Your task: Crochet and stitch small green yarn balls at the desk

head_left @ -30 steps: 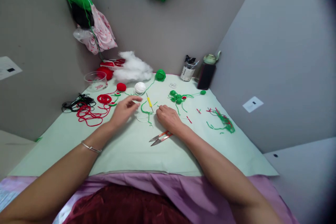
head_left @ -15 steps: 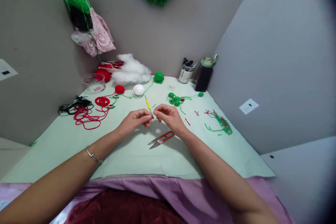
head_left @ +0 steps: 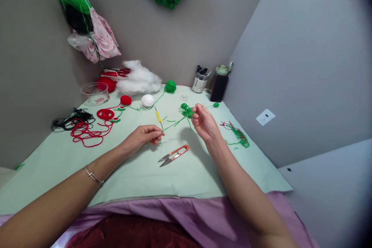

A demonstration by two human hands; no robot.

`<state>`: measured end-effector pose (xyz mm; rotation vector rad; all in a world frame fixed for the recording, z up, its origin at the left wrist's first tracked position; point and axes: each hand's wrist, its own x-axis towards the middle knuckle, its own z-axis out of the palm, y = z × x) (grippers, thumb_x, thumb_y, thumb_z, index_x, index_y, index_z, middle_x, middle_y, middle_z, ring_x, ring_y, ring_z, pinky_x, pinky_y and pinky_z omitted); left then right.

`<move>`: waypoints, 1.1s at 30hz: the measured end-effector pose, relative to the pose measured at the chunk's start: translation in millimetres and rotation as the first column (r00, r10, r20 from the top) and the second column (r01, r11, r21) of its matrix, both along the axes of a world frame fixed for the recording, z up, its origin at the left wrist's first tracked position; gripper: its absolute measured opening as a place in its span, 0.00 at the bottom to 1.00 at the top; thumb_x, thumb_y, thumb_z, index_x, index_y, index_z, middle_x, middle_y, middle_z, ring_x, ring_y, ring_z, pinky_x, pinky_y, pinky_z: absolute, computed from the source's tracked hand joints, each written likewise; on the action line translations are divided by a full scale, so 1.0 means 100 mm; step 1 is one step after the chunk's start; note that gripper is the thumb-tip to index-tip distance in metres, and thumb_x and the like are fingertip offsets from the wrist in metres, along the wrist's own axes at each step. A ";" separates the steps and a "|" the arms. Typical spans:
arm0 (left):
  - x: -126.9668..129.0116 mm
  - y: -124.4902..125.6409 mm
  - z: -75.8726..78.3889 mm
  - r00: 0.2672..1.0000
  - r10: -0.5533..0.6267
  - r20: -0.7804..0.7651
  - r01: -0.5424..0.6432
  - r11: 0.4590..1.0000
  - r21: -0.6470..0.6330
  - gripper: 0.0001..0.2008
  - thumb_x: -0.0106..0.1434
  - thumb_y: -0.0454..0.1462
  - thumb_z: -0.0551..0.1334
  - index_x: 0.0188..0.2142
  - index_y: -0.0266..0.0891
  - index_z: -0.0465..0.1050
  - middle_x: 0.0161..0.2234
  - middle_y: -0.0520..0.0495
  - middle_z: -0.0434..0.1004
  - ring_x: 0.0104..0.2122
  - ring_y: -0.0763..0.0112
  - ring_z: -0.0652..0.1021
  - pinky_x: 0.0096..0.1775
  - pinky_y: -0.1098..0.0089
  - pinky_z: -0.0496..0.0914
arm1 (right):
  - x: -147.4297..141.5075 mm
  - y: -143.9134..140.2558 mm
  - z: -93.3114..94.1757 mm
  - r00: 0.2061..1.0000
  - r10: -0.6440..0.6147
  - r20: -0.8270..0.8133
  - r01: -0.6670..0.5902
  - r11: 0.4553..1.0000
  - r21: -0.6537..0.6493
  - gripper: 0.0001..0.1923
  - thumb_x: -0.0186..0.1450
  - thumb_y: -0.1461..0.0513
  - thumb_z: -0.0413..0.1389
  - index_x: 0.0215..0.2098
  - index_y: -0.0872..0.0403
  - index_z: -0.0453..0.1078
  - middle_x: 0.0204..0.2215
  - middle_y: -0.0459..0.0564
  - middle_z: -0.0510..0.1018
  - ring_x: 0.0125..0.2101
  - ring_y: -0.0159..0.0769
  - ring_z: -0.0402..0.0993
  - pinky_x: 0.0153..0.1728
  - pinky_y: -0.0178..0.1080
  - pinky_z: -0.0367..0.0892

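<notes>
My left hand (head_left: 146,135) is closed in a pinch on a strand of green yarn (head_left: 171,126), which runs up and right from its fingertips. Above the table, my right hand (head_left: 202,121) has its fingers pinched at the other end of this stretched yarn, in front of a green crocheted bundle (head_left: 184,111) that it partly hides. A crochet hook with a yellow handle (head_left: 158,116) lies just above my left fingertips; whether they touch it I cannot tell. Orange-handled thread snips (head_left: 174,156) lie between and below my hands, blades pointing left.
Green (head_left: 170,86), white (head_left: 147,100) and red yarn balls (head_left: 126,100) sit behind, near white stuffing (head_left: 139,79) and a clear tub (head_left: 95,93). Loose red yarn (head_left: 91,133) lies left, yarn scraps (head_left: 238,135) right. A phone (head_left: 219,88) leans at the back right.
My hands were together at the middle; my right hand has moved up and right, away from the left. Green yarn now stretches between them. The view has shifted slightly.
</notes>
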<state>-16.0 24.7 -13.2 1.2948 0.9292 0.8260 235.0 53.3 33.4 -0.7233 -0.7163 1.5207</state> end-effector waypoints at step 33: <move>0.04 -0.11 0.07 0.994 -0.100 -0.047 0.103 0.993 0.062 0.15 0.62 0.48 0.66 0.39 0.38 0.79 0.32 0.49 0.77 0.28 0.73 0.73 0.34 0.70 0.66 | 0.53 0.59 -0.35 -0.221 -0.277 0.935 0.120 0.944 0.308 0.10 0.66 0.63 0.57 0.44 0.54 0.77 0.40 0.56 0.81 0.41 0.41 0.74 0.42 0.39 0.62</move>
